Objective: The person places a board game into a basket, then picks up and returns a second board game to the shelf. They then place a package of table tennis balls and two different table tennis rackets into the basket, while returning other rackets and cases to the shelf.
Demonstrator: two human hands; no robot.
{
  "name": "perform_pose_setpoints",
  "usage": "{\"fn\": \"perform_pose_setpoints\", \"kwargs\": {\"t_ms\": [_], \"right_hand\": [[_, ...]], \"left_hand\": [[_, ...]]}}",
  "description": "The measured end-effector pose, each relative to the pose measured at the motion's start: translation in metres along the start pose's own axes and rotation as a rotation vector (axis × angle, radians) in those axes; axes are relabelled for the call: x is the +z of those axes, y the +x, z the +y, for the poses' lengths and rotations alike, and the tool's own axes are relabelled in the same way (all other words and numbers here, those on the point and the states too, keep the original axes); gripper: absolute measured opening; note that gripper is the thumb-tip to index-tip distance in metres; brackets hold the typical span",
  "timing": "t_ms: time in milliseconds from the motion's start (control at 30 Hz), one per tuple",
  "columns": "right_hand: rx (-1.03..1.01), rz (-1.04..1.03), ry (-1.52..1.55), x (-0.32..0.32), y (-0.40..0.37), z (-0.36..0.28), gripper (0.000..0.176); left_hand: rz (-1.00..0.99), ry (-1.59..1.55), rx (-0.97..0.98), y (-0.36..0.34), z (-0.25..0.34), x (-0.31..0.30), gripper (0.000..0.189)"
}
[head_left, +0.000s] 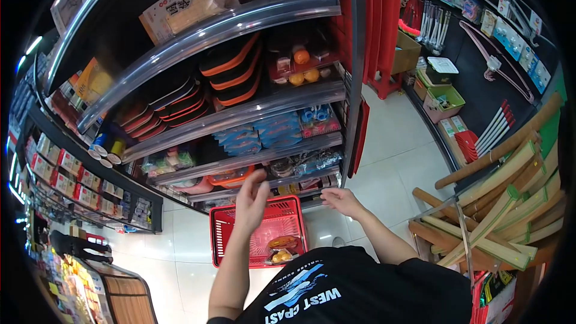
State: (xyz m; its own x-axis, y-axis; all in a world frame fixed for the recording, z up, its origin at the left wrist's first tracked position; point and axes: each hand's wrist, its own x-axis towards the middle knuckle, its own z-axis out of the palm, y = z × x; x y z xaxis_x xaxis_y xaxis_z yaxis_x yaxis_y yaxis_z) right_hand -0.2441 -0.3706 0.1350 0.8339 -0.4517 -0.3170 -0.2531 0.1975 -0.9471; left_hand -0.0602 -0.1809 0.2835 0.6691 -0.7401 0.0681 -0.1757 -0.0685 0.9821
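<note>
Far left of the fingers, a rack of boxed goods (62, 180) stands well apart from both hands. The left hand (251, 204) is unclasped and empty, its fingers raised and loosely bent; in this view they overlap an orange tub (231, 176) on a low shelf. Blue packages (264, 135) lie on the shelf above those fingertips. The red basket (277, 219) rests on the tiled floor, below the left fingers and to the left of the right fingers, apparently touched by neither. Two bagged items (282, 249) lie inside its near right part. The right hand (342, 202) is likewise empty, its fingers released and directed leftward. Farther right, well apart from these fingers, stands a bundle of wooden poles (507, 216).
</note>
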Motion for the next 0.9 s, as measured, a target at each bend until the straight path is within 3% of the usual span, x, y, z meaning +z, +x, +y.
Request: {"fn": "perform_pose_setpoints", "kwargs": {"t_ms": [167, 300, 367, 467, 700, 767, 800, 867, 900], "right_hand": [[-0.071, -0.02, 0.028, -0.013, 0.0, -0.022, 0.039], [-0.097, -0.043, 0.098, -0.027, -0.003, -0.028, 0.037], [-0.114, -0.019, 0.159, -0.037, -0.005, -0.036, 0.036], [-0.148, -0.021, 0.179, -0.052, -0.003, -0.057, 0.035], [-0.333, -0.034, 0.119, -0.072, 0.021, -0.136, 0.033], [-0.45, -0.008, 0.124, -0.072, 0.025, -0.162, 0.035], [-0.46, -0.012, 0.13, -0.071, 0.025, -0.176, 0.038], [-0.526, -0.008, 0.165, -0.068, 0.03, -0.195, 0.044], [-0.527, -0.007, 0.165, -0.065, 0.033, -0.205, 0.044]], "left_hand": [[0.01, -0.124, 0.046, 0.092, 0.086, 0.024, 0.052], [0.02, -0.134, 0.042, 0.157, 0.109, 0.033, 0.057], [0.056, -0.134, -0.056, 0.177, 0.116, 0.04, 0.05], [-0.02, -0.141, -0.07, 0.197, 0.124, 0.043, 0.039], [0.039, -0.153, -0.116, 0.231, 0.114, 0.05, 0.019], [0.107, -0.439, -0.061, 0.227, 0.117, 0.06, 0.018], [0.111, -0.44, -0.061, 0.226, 0.116, 0.059, 0.018], [0.14, -0.634, -0.238, 0.226, 0.115, 0.057, 0.019], [0.138, -0.635, -0.238, 0.227, 0.112, 0.054, 0.019]]}}
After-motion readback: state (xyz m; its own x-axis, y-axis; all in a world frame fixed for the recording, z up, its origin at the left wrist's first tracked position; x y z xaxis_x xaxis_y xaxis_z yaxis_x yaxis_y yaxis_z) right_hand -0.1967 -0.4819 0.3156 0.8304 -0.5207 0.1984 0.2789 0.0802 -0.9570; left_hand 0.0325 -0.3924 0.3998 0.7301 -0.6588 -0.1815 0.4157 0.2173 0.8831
